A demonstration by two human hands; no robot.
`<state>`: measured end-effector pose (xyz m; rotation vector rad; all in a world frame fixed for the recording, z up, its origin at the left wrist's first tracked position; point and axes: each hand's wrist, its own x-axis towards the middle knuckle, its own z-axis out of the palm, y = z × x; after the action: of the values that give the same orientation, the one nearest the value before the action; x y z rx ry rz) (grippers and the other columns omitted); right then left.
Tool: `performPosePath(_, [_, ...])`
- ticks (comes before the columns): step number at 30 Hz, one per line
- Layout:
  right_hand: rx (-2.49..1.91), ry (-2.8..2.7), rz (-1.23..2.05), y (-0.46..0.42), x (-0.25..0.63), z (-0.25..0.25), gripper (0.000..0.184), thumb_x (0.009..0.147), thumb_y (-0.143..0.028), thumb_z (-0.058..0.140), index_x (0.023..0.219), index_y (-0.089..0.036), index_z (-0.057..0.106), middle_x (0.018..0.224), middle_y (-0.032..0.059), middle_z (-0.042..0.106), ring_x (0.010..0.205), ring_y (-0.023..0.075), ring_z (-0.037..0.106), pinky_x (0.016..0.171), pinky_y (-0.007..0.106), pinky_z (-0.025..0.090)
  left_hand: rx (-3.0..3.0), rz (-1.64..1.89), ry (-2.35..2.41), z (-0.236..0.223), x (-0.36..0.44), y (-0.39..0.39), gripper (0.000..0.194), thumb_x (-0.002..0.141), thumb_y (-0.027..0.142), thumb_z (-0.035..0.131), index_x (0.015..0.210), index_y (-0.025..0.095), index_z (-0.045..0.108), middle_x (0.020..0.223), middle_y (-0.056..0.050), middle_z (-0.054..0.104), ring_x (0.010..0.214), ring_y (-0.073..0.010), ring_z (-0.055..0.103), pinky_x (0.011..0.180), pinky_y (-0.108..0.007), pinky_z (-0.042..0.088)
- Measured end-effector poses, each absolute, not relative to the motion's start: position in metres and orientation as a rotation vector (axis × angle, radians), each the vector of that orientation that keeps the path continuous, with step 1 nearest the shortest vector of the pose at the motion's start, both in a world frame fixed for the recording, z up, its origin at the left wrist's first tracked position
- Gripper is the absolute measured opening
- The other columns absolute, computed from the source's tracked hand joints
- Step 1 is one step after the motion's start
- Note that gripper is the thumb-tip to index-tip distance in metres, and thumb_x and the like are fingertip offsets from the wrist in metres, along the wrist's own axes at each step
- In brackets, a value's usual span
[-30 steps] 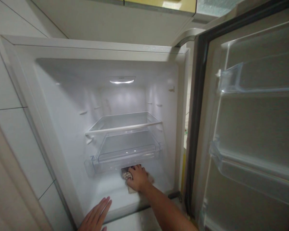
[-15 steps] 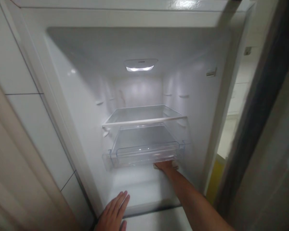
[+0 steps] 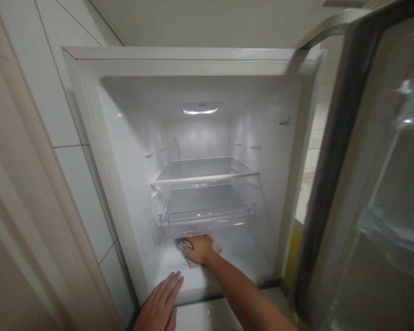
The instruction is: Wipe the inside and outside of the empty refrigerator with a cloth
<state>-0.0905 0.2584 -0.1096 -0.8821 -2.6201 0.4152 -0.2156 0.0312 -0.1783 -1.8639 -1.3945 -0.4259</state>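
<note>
My right hand (image 3: 200, 248) reaches into the refrigerator (image 3: 196, 62) and presses a light cloth (image 3: 193, 264) with a dark-patterned patch against the white inner floor (image 3: 241, 257). Its fingers are curled on the cloth and partly hidden. Just above it hangs a clear plastic drawer (image 3: 210, 219), below a glass shelf (image 3: 203, 179) with a white front edge. At the lower left, my left hand (image 3: 160, 299) is held out with fingers extended and nothing in it, near the front edge of the compartment; I cannot tell whether it touches.
The refrigerator door (image 3: 372, 193) stands open on the right, with clear door bins (image 3: 393, 234). White wall tiles (image 3: 79, 193) flank the left side, beside a beige panel (image 3: 27, 184). A lit lamp (image 3: 200, 111) is at the top of the compartment.
My right hand has slid the cloth leftward and forward across the inner floor, out from under the drawer's right end. My left hand stays nearly in place. The view has drawn back.
</note>
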Motion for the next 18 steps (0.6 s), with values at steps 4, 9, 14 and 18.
performPosePath(4, [-0.777, -2.701, 0.432, 0.238, -0.063, -0.109, 0.041, 0.09, -0.047, 0.073, 0.126, -0.027, 0.074, 0.139, 0.0081, 0.071, 0.139, 0.0346, 0.057, 0.115, 0.055, 0.047, -1.901, -0.482, -1.425, -0.181, -0.216, 0.028, 0.083, 0.09, 0.011, 0.054, 0.171, 0.021, 0.04, 0.164, -0.002, 0.061, 0.147, -0.0205, 0.059, 0.118, -0.032, 0.051])
performPosePath(9, [-0.719, -2.734, 0.419, 0.218, -0.033, -0.113, 0.049, 0.09, -0.051, 0.076, 0.132, -0.027, 0.068, 0.139, 0.0098, 0.068, 0.141, 0.0356, 0.053, 0.116, 0.061, 0.042, -1.94, -0.476, -1.489, -0.182, -0.216, 0.026, 0.081, 0.096, 0.018, 0.054, 0.174, 0.027, 0.033, 0.165, -0.003, 0.06, 0.145, -0.0229, 0.061, 0.119, -0.035, 0.052])
performPosePath(14, [-0.674, -2.739, 0.379, 0.213, -0.02, -0.116, 0.052, 0.094, -0.054, 0.072, 0.138, -0.027, 0.065, 0.14, 0.0107, 0.066, 0.139, 0.0357, 0.053, 0.116, 0.061, 0.042, -1.96, -0.446, -1.504, -0.181, -0.214, 0.025, 0.078, 0.096, 0.019, 0.053, 0.173, 0.021, 0.035, 0.165, -0.008, 0.059, 0.149, -0.0242, 0.057, 0.122, -0.037, 0.049])
performPosePath(18, [-0.697, -2.725, 0.405, 0.217, -0.021, -0.112, 0.055, 0.095, -0.055, 0.072, 0.143, -0.03, 0.064, 0.145, 0.0103, 0.064, 0.142, 0.0353, 0.051, 0.117, 0.061, 0.042, -1.996, -0.483, -1.495, -0.177, -0.212, 0.026, 0.077, 0.097, 0.018, 0.051, 0.172, 0.021, 0.036, 0.163, -0.007, 0.06, 0.15, -0.0232, 0.056, 0.121, -0.037, 0.048])
